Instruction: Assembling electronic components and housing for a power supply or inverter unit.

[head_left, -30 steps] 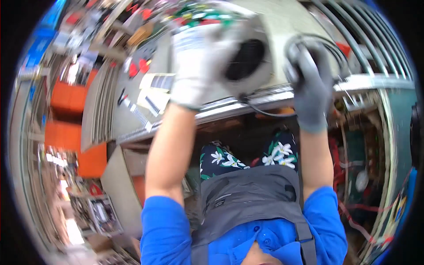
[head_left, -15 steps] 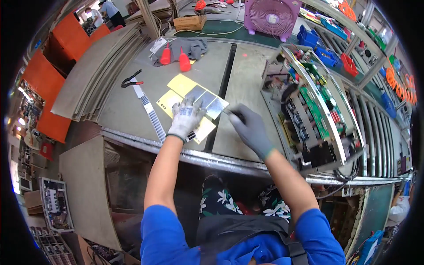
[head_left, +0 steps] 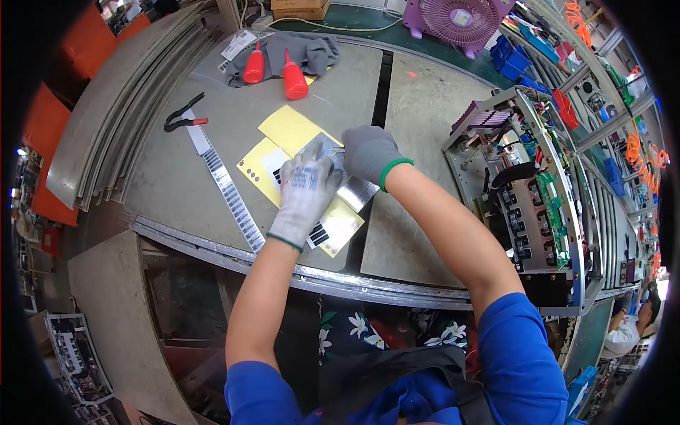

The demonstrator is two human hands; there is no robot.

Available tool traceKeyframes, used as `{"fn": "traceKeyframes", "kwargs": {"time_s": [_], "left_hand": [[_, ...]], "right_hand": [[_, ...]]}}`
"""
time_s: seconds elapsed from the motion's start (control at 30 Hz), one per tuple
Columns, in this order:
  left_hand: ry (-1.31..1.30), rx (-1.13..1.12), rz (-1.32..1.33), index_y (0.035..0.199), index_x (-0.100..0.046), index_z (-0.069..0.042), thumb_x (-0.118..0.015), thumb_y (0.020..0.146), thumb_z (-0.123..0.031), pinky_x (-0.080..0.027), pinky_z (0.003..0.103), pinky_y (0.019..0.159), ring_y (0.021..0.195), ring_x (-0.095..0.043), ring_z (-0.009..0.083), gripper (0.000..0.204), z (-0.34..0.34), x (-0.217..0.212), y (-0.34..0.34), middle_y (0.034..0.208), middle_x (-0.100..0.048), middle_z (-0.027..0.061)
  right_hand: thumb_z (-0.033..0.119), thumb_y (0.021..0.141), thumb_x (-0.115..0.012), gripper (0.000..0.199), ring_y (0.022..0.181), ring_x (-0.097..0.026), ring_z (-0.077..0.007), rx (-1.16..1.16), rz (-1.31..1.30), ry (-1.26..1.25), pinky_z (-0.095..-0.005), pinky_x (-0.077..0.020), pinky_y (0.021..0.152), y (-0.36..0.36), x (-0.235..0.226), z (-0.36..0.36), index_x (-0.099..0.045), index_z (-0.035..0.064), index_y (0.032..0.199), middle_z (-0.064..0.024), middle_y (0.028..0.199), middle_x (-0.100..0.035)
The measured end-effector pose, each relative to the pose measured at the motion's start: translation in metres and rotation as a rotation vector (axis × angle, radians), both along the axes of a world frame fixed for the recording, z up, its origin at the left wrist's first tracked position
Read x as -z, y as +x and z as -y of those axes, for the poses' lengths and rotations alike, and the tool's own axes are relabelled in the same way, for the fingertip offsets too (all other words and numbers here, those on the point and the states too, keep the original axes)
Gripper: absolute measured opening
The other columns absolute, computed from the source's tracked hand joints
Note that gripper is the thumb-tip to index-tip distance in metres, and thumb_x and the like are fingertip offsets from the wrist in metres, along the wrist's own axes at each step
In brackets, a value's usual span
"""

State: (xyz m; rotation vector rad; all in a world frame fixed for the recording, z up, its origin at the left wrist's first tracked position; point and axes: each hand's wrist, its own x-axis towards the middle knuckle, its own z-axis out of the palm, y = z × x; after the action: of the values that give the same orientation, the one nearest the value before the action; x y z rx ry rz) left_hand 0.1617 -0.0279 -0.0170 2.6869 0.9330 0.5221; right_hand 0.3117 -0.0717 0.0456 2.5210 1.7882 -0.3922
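Labels lie in the middle of the grey workbench (head_left: 177, 170): two yellow sheets (head_left: 287, 131), one overlapping the other, with small dark dots along one edge and white stickers bearing black bars, and a long narrow strip of silver labels (head_left: 227, 191) running away from them toward the bench's near edge. Black pliers with red tips (head_left: 183, 119) rest at the strip's far end, two red squeeze bottles (head_left: 273, 71) lie on a grey cloth (head_left: 312, 51) farther back, and a pink fan (head_left: 459, 18) stands beyond. An open metal chassis with circuit boards (head_left: 531, 191) stands to the right. Over the yellow sheets, the left hand (head_left: 306, 190) in a white glove and the right hand (head_left: 368, 152) in a grey glove both close on a silvery sheet of stickers (head_left: 353, 190), which partly hides the sheets below.
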Motion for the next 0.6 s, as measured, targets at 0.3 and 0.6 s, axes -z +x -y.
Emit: {"fn": "traceKeyframes", "kwargs": {"time_s": [0.3,0.6], "left_hand": [[-0.146,-0.168,0.066,0.105,-0.067,-0.008,-0.075,0.084,-0.035,-0.047,0.049,0.094,0.108,-0.062,0.0337,0.035,-0.027,0.004,0.024,0.107,-0.065,0.0139],[0.034,-0.253,0.064,0.104,-0.071,-0.010,-0.066,0.091,-0.030,-0.050,0.048,0.092,0.102,-0.065,0.0355,0.024,-0.031,0.032,0.037,0.104,-0.068,0.0149]], "right_hand": [[0.020,0.091,-0.058,0.022,0.094,-0.070,-0.0396,0.084,-0.054,0.157,-0.0495,-0.0554,0.081,0.002,0.039,0.009,-0.066,0.0072,0.108,-0.0194,0.099,-0.073],[0.021,0.094,-0.057,0.022,0.098,-0.067,-0.0385,0.235,-0.238,0.433,-0.0498,-0.0548,0.083,-0.004,0.067,0.029,-0.062,0.0096,0.112,-0.0175,0.110,-0.067]]}}
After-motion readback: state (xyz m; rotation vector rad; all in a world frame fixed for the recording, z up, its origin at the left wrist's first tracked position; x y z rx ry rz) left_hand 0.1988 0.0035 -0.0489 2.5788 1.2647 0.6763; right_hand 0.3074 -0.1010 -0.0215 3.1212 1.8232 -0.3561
